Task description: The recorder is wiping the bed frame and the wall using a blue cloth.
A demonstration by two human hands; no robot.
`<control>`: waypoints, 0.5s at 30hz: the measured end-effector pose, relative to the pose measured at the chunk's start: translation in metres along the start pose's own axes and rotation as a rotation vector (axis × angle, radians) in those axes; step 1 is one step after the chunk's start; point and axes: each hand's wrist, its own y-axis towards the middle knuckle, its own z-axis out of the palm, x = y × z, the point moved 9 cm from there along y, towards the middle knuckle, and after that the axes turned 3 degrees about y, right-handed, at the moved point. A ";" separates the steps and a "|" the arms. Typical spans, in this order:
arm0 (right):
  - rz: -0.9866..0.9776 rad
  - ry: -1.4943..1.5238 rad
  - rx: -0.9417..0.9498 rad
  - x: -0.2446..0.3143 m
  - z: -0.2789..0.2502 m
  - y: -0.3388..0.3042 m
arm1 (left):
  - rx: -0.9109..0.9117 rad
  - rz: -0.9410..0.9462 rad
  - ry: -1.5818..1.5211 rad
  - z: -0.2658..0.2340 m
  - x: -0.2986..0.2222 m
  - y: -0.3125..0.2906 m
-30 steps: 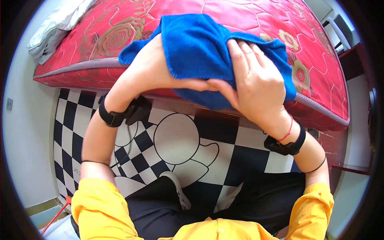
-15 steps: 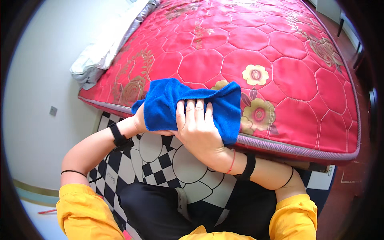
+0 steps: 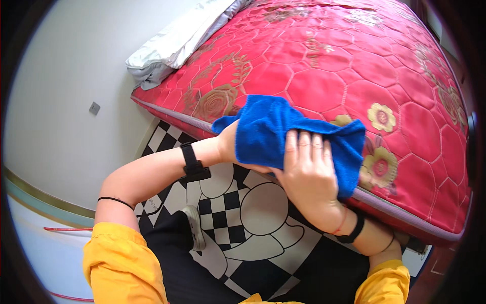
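The blue cloth [image 3: 268, 124] is held at the near edge of the red quilted mattress [image 3: 324, 86], just off the centre of the view towards 3 o'clock; whether the two are touching cannot be told. With the cloth taken as the dial's centre, the left hand [image 3: 229, 142] is placed at 9 o'clock; its fingers are covered by the cloth, so whether they are closed cannot be told. The right hand [image 3: 310, 177] is laid on the cloth from 6 o'clock, with the fingers nearly straight and their tips set at a fold; whether anything is pinched cannot be seen. The work is judged to be midway: the cloth is taken up and draped over the left hand, but not yet put down, and how much is left cannot be judged. Gold lettering [image 3: 311, 49] is seen at 12 o'clock and dark lettering [image 3: 152, 203] at 8 o'clock, on the checkered mat [image 3: 220, 220]; neither can be read clearly.
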 end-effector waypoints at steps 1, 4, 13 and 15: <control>-0.008 -0.018 0.020 0.002 0.000 0.001 | -0.001 0.040 0.056 0.000 -0.004 0.000; -0.033 -0.058 0.073 0.006 0.002 0.002 | -0.115 0.055 -0.039 -0.008 -0.005 0.000; -0.054 -0.255 0.208 0.011 0.016 0.001 | -0.389 0.243 -0.147 -0.015 -0.006 -0.003; -0.059 -0.268 0.229 0.012 0.014 0.003 | -0.491 0.268 -0.204 -0.016 -0.004 -0.005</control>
